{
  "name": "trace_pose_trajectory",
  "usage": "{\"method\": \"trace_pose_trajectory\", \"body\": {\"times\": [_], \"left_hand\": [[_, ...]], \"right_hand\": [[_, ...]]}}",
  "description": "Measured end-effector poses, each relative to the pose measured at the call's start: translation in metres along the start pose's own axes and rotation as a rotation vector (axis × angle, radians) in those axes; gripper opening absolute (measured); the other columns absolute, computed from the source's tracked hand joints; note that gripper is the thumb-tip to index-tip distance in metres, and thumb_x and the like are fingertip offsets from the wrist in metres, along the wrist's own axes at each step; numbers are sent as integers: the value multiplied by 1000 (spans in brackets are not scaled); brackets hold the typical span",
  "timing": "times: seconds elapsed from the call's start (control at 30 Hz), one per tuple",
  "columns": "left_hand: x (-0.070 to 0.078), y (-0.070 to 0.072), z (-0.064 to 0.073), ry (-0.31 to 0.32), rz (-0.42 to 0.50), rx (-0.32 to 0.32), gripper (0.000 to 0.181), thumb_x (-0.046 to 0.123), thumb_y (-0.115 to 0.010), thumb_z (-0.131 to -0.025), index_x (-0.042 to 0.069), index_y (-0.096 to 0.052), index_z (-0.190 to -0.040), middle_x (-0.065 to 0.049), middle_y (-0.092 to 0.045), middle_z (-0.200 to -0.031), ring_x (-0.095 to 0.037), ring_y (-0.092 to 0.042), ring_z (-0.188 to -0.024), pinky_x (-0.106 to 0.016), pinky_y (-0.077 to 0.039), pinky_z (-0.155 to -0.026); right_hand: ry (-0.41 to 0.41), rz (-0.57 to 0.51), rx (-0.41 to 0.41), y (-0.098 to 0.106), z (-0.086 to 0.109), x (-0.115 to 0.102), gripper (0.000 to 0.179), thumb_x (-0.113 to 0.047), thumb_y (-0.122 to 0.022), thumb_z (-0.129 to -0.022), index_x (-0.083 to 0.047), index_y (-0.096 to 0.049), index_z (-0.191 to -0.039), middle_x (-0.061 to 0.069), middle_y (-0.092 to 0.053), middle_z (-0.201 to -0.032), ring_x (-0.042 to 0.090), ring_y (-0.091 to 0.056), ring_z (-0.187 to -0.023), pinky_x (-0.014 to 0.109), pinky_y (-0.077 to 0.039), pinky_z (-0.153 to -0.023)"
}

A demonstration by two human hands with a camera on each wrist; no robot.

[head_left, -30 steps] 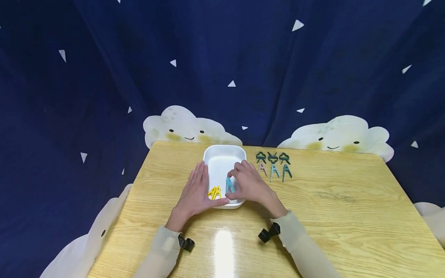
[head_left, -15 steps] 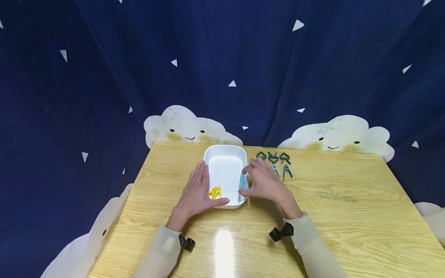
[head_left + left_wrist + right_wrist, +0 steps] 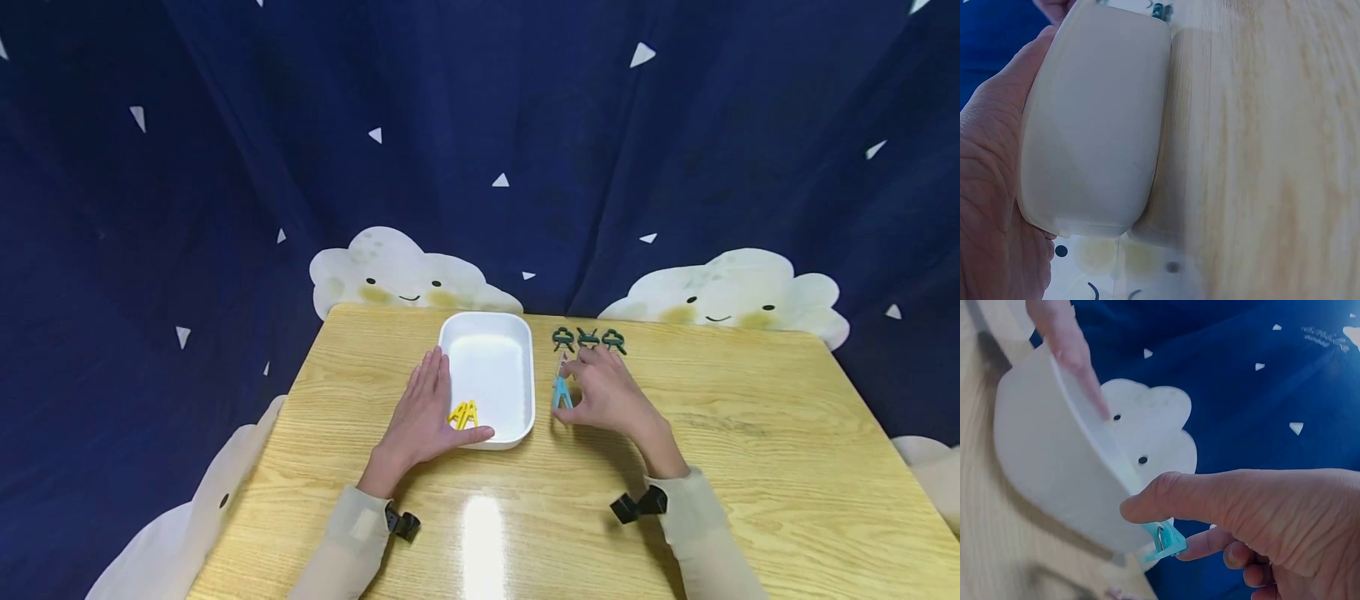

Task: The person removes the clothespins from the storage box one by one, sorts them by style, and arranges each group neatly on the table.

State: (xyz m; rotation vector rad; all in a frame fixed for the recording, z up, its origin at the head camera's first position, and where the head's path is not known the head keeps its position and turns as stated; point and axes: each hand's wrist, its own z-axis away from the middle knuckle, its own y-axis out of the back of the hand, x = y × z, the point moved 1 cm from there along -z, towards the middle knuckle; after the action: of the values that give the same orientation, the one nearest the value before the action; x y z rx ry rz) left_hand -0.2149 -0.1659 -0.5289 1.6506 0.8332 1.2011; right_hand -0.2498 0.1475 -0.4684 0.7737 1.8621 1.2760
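Note:
In the head view my right hand [image 3: 611, 396] pinches a light blue clothespin [image 3: 561, 395] just right of the white tray [image 3: 492, 367]. Thumb and fingertip press the ends of this clothespin [image 3: 1163, 540] in the right wrist view, where its metal spring shows. My left hand [image 3: 426, 417] lies along the tray's left side, fingers straight, thumb stretched along the near rim. Yellow clothespins [image 3: 463, 413] lie in the tray's near left corner. A pink clothespin [image 3: 562, 360] shows partly beyond the right hand, which covers the place where other clothespins lay.
Dark green clips [image 3: 613, 340] with outlined shapes form a row behind the right hand. The wooden table [image 3: 750, 433] ends at a dark blue curtain [image 3: 480, 125] printed with clouds and triangles. Glare lies on the table's near part.
My right hand has carried the light blue clothespin from inside the tray over its right rim to the table side, now covering the row of clothespins. The left hand has stayed in place.

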Motion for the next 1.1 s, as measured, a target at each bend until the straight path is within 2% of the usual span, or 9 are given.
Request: {"method": "trace_pose_trajectory", "body": {"times": [0.13,0.37,0.6,0.73,0.97,1.1], "left_hand": [[0,1,-1,4,-3,-3,148,103,-45,-70,-2,-5,-166,-16,3,-175,-27,3,-162,-42,-5,-131],[1,1,-1,1,0,0,148,103,-45,-70,-2,-6,-165,-18,1,-175,-29,1,-162,-43,-6,-131],[2,0,-3,-11,1,13,147,102,-47,-70,-3,-7,-165,-18,0,-175,-32,-3,-162,-44,-8,-131],[3,0,-4,-13,11,11,147,101,-49,-71,-4,-6,-165,-19,1,-175,-30,0,-162,-43,-6,-131],[3,-1,-3,-23,4,22,147,101,-49,-71,-5,-8,-165,-20,-1,-174,-30,0,-162,-45,-8,-131],[1,-1,-1,-20,-8,12,147,101,-48,-71,-4,-6,-165,-19,1,-175,-29,1,-162,-44,-7,-131]], "right_hand": [[-9,14,-18,-7,4,13,51,-42,-95,-64,-8,-79,-97,3,-63,-88,29,-52,-91,48,-43,-86],[-51,1,-82,-22,4,26,52,-45,-94,-64,-10,-80,-99,3,-64,-89,28,-52,-91,49,-44,-87],[-56,20,-107,-39,4,34,52,-50,-93,-64,-13,-80,-97,-1,-58,-85,27,-48,-86,40,-38,-75],[-63,28,-107,-41,5,37,51,-49,-92,-65,-13,-80,-99,-1,-57,-85,27,-47,-86,39,-36,-73],[-72,32,-125,-41,6,38,57,-53,-91,-67,-12,-80,-104,1,-60,-91,30,-49,-93,43,-38,-78],[-73,13,-80,-32,6,37,62,-52,-93,-67,-7,-79,-107,4,-61,-92,30,-49,-91,44,-39,-80]]}}
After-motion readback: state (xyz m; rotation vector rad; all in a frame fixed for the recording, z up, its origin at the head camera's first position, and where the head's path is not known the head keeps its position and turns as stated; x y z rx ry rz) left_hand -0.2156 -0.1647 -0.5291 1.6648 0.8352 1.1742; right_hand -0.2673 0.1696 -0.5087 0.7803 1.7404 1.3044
